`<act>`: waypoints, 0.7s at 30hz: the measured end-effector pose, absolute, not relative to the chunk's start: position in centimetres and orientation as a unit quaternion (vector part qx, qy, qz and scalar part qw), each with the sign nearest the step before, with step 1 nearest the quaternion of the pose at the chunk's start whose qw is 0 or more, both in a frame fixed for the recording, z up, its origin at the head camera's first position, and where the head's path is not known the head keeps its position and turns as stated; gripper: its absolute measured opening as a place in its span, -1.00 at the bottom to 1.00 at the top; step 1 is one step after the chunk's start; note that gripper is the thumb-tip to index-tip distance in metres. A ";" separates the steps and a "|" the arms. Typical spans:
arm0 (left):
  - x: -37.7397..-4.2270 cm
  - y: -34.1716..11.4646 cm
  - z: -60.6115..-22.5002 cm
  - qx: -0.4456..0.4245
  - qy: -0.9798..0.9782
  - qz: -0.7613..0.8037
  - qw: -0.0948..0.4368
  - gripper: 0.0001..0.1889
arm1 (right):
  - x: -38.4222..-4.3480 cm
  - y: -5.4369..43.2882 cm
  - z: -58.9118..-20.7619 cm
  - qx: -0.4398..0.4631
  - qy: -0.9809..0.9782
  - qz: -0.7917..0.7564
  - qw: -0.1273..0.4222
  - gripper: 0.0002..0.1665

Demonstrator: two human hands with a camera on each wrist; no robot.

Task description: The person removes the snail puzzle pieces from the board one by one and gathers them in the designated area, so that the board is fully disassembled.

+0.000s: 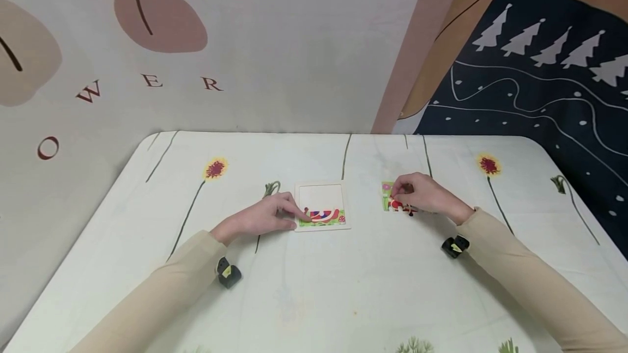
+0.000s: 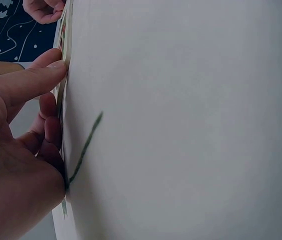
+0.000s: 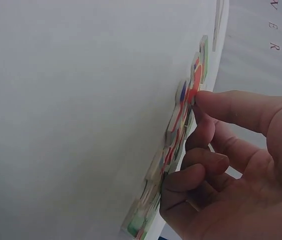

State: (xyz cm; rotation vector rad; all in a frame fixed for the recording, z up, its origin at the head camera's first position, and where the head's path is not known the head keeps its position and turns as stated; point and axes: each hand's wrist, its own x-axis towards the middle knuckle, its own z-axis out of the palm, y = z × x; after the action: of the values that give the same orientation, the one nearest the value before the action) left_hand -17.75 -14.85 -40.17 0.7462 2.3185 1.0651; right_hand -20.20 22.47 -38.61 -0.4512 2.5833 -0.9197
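A small puzzle tray (image 1: pixel 348 206) with a pale rim lies on the table, its near part filled with a row of colourful puzzle pieces (image 1: pixel 327 216). At its left side is my left hand (image 1: pixel 267 215), index finger stretched over the rim onto the pieces and thumb against the near left corner. In the left wrist view the thumb (image 2: pixel 46 77) rests along the tray's edge. To the right, my right hand (image 1: pixel 426 193) pinches a red puzzle piece (image 3: pixel 197 80) between thumb and index finger. Loose pieces (image 1: pixel 386 188) lie beneath that hand, partly hidden by it.
A white tablecloth (image 1: pixel 324 282) printed with flowers and stems covers the table. Behind stands a pale wall hanging (image 1: pixel 294 70) with letters, and a dark cloth with white trees (image 1: pixel 530 86) hangs at the right.
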 end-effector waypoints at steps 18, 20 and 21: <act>-17.6 -14.7 -39.9 0.284 0.855 0.368 0.229 -0.73 | -19.9 22.4 -38.2 -0.159 0.916 -0.331 0.159 -0.92; -17.6 -14.6 -39.7 0.292 0.858 0.357 0.225 -0.73 | -19.9 22.2 -38.1 -0.162 0.914 -0.339 0.153 -0.91; -17.6 -14.5 -39.6 0.297 0.860 0.351 0.223 -0.74 | -19.8 22.1 -38.1 -0.165 0.912 -0.344 0.151 -0.90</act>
State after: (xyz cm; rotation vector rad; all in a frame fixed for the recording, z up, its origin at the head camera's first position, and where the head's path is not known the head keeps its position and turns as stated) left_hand -17.63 -14.48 -39.62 0.8189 2.3733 0.9691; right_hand -19.82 22.07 -38.07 -0.4746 2.6189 -0.9869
